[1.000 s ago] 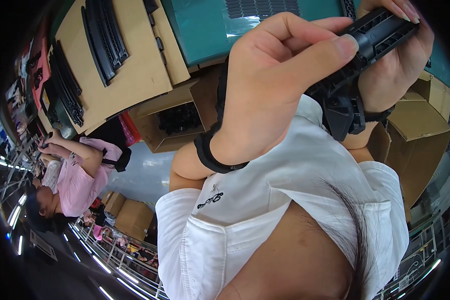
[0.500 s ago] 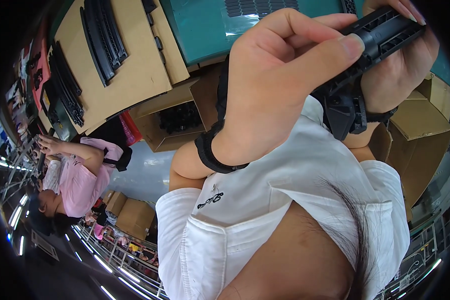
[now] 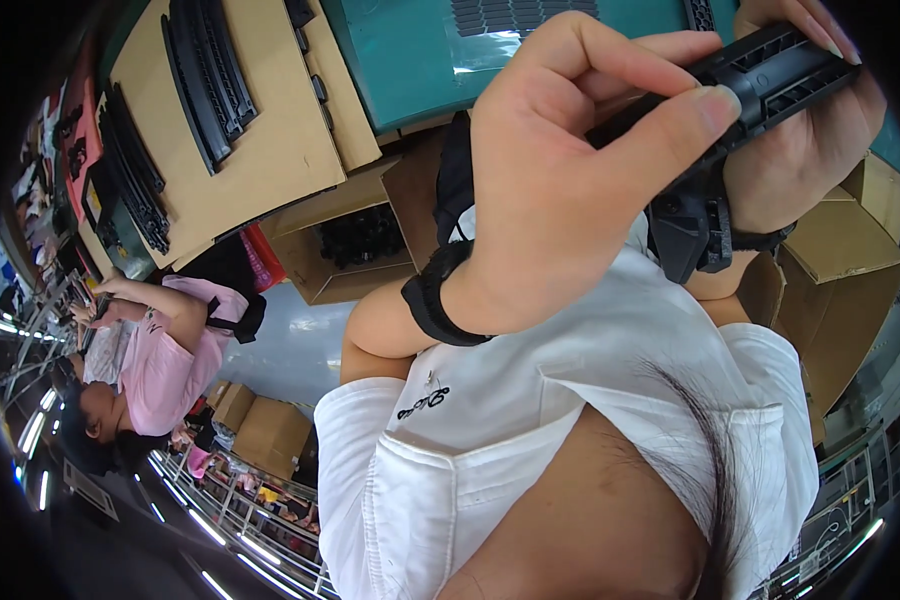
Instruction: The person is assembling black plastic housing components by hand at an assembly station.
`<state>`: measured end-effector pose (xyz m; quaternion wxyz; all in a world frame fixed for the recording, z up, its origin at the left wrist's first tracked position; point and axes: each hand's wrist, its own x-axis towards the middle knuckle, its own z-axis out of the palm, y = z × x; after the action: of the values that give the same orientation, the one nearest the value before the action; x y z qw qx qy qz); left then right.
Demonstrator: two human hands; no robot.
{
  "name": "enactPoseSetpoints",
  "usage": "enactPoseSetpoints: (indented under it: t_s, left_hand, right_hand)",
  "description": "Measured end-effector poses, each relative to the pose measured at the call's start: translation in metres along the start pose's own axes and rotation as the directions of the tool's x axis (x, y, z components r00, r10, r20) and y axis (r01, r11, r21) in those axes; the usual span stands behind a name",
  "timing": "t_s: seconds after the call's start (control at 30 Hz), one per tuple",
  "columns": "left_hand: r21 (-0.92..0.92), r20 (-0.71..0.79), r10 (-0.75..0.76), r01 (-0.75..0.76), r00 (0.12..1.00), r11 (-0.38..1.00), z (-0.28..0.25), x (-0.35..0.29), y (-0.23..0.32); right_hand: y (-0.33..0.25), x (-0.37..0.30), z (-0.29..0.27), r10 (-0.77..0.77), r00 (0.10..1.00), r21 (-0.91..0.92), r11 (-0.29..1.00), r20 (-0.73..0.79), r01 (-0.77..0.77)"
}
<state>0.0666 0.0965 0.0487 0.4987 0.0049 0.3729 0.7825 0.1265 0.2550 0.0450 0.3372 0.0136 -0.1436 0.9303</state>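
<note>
Across both hands lies a long black plastic part (image 3: pixel 805 75) with ribbed, hollow sections along it. My left hand (image 3: pixel 570 190) pinches it between thumb and fingers near its middle, with a black band round the wrist. My right hand (image 3: pixel 805 165) grips the other end from behind, fingertips curling over the top edge. Below the part, by my right wrist, sits a black angular device (image 3: pixel 685 235) strapped on. The part's left end is hidden behind my left hand.
The green tabletop (image 3: pixel 400 60) carries several grey flat pieces (image 3: pixel 525 15). Left of it, curved black strips (image 3: pixel 205 85) lie on a cardboard sheet (image 3: pixel 280 140). Open cardboard boxes stand below: one (image 3: pixel 315 285) with black parts, another (image 3: pixel 850 240) at right. A person in pink (image 3: pixel 175 370) works at far left.
Both my hands and the black part have shifted slightly to the right, and the part has turned a little. The co-worker's hands have moved lower.
</note>
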Motion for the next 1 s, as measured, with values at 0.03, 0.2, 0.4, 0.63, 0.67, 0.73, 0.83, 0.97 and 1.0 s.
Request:
enactPoseSetpoints:
  t_s: [0.03, 0.2, 0.4, 0.63, 0.67, 0.73, 0.83, 0.97, 1.0]
  left_hand:
    - [0.003, 0.0, -0.005, 0.005, 1.0, 1.0, 0.002, 0.0, -0.002]
    - [0.013, 0.003, -0.029, 0.029, 1.0, 0.999, 0.005, 0.0, -0.002]
    - [0.021, 0.0, -0.052, 0.052, 0.999, 0.998, 0.006, 0.003, -0.002]
    - [0.023, -0.019, -0.081, 0.081, 0.997, 0.996, 0.001, 0.002, 0.002]
    - [0.023, -0.022, -0.086, 0.086, 0.996, 0.996, 0.001, 0.002, 0.002]
    - [0.023, -0.029, -0.096, 0.096, 0.995, 0.995, 0.001, 0.002, 0.003]
    - [0.026, -0.038, -0.111, 0.112, 0.993, 0.993, 0.0, 0.002, 0.003]
    - [0.032, -0.042, -0.133, 0.134, 0.99, 0.99, 0.001, 0.003, 0.003]
    - [0.034, -0.042, -0.139, 0.141, 0.989, 0.989, 0.001, 0.003, 0.003]
  right_hand:
    - [0.001, 0.0, 0.001, 0.006, 1.0, 0.036, 0.999, -0.016, -0.005]
    - [0.005, -0.002, 0.003, 0.031, 0.997, 0.137, 0.99, -0.077, -0.021]
    - [0.003, -0.002, 0.003, 0.035, 0.994, 0.13, 0.991, -0.104, -0.021]
    - [0.001, -0.003, -0.009, 0.064, 0.995, 0.044, 0.997, -0.078, -0.061]
    - [0.001, -0.003, -0.008, 0.067, 0.995, 0.044, 0.997, -0.078, -0.064]
    - [0.003, -0.004, -0.002, 0.036, 0.995, 0.071, 0.997, -0.095, -0.03]
    - [0.003, -0.003, -0.002, 0.017, 0.996, 0.085, 0.996, -0.092, -0.009]
    - [0.001, -0.003, -0.001, 0.01, 0.997, 0.103, 0.995, -0.072, -0.003]
    - [0.001, -0.003, -0.001, 0.013, 0.997, 0.121, 0.993, -0.078, -0.004]
